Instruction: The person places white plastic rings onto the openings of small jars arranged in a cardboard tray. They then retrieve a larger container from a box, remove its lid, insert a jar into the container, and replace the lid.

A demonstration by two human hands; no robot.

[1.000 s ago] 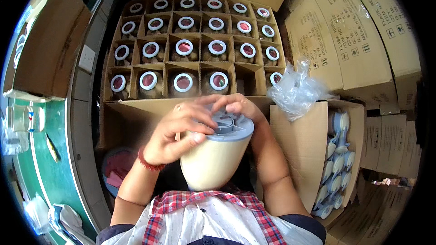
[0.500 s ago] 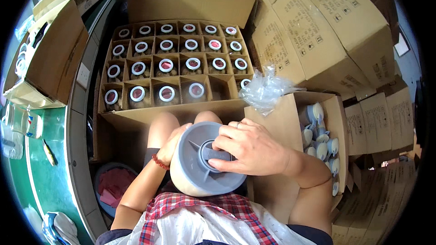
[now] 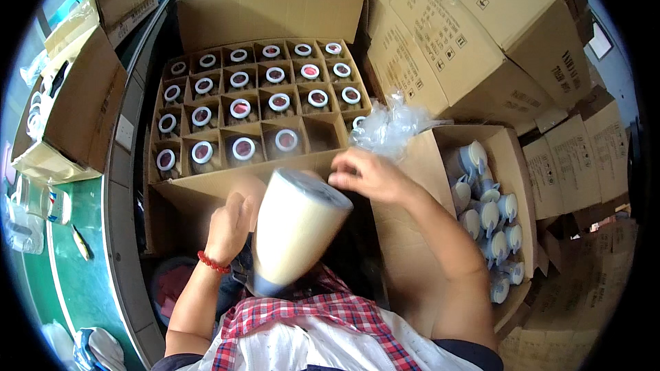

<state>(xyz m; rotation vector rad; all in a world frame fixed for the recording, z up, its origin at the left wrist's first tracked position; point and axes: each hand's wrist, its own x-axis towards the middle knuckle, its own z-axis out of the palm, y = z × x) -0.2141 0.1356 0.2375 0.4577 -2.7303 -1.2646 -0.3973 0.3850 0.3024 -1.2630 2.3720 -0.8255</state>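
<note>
Stacked brown cartons ring a divided carton (image 3: 180, 189) of round-capped filters, before which the left hand (image 3: 229, 227) grips a tilted cream cylindrical filter (image 3: 295, 228), the right hand (image 3: 368, 175) half-curled at its grey cap, beside a carton of blue-capped filters (image 3: 491, 223).

Matt cream paper-pleated filter cartridge (image 3: 295, 230) with smooth grey plastic end cap, rough brown corrugated cardboard divider box (image 3: 254, 124), crinkled glossy clear plastic bag (image 3: 388, 127), soft checked cloth shirt (image 3: 309, 316), glossy red bead bracelet (image 3: 212, 263)
</note>
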